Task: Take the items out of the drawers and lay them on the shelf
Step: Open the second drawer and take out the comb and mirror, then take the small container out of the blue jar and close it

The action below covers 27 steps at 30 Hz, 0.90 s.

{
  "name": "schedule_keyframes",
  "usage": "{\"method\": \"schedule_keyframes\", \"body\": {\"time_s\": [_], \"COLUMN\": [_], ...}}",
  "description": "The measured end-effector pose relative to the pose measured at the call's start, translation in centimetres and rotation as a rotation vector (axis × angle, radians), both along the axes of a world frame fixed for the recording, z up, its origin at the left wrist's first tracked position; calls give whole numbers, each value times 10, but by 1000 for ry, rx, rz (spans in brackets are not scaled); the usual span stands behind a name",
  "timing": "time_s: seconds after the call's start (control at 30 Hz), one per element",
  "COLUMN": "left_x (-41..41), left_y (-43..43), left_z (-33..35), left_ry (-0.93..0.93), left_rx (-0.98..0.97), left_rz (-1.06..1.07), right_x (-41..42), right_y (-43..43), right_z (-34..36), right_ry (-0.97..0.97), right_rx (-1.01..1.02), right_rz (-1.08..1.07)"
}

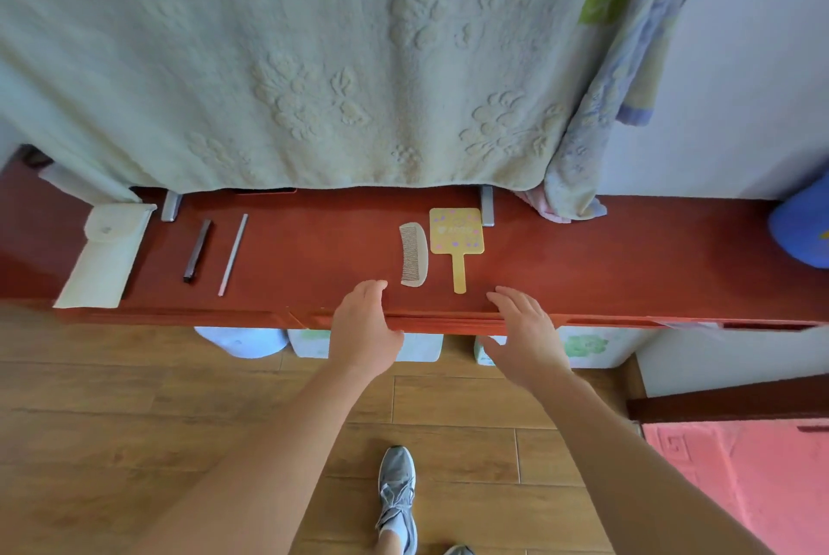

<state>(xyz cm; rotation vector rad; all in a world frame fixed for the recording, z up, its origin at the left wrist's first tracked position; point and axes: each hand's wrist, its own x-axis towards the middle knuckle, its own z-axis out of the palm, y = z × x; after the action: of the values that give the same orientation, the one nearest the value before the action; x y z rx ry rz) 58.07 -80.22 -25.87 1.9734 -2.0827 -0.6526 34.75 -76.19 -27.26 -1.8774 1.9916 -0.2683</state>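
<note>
Left hand (365, 325) and right hand (522, 330) are resting empty, fingers relaxed and spread, over the shelf (314, 249) edge just in front of the comb (413, 254). The mirror (456, 236) is lying just right of the comb. Judged step: the hands are working the nearly flush drawer front (444, 323) below the comb, so the next move is calling for a firm hold on it.

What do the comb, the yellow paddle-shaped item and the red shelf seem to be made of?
Comb: probably wood or matte plastic; dull beige surface, fine even teeth. Yellow paddle-shaped item: likely plastic; smooth, uniform colour with small printed shapes. Shelf: apparently wood under red-brown lacquer; flat, evenly coloured, with moulded front edge.
</note>
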Motion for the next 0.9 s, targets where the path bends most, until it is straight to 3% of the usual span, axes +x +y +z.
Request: {"method": "schedule_keyframes", "body": {"time_s": [0.23,0.47,0.9], "left_x": [-31,-61,-151], "left_y": [40,69,73], "left_z": [100,170,219], "left_ry": [134,-86,-51], "left_rx": [-104,-203,-303], "left_rz": [-113,-315,-497], "right_x": [-24,-53,-114], "right_y": [37,91,139], "right_z": [104,189,244], "right_ry": [-64,73,113], "right_rx": [0,-86,-170], "right_rz": [-50,-114,-300]}}
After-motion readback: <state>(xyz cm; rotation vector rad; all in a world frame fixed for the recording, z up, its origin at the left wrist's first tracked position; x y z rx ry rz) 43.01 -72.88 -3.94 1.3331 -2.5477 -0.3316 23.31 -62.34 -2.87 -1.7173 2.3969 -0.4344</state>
